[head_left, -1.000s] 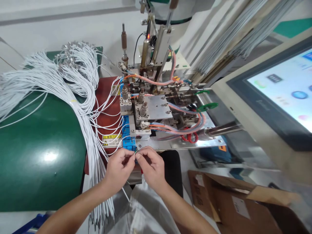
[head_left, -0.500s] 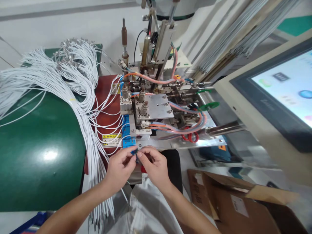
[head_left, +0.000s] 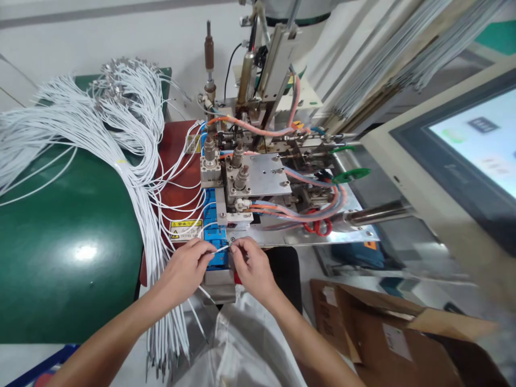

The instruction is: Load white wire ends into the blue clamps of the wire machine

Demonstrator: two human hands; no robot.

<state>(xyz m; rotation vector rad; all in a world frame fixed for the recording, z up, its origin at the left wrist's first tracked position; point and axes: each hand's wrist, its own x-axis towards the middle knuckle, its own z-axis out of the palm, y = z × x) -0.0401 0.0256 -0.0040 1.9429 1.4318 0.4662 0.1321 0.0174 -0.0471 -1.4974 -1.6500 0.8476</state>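
A short length of white cable (head_left: 221,249) shows between my hands at the front end of the machine's row of blue blocks (head_left: 210,215). My left hand (head_left: 186,271) is closed on the cable in a pinch. My right hand (head_left: 253,271) has thumb and forefinger together at the cable's tip; the tip itself is mostly hidden by the fingers. Other white cables run from the blue blocks to a large bundle of white cables (head_left: 137,209) left of my left hand.
A green tabletop (head_left: 68,252) carries the bundle. Beyond my hands stands a machine with a metal plate (head_left: 266,180) and orange and grey tubes (head_left: 282,214). A display screen (head_left: 479,140) overhangs the right. Below it are cardboard boxes (head_left: 374,338).
My left hand has shifted left, away from my right fingertips, and white cable now shows between them. More of the blue block beneath is uncovered. The view has shifted slightly.
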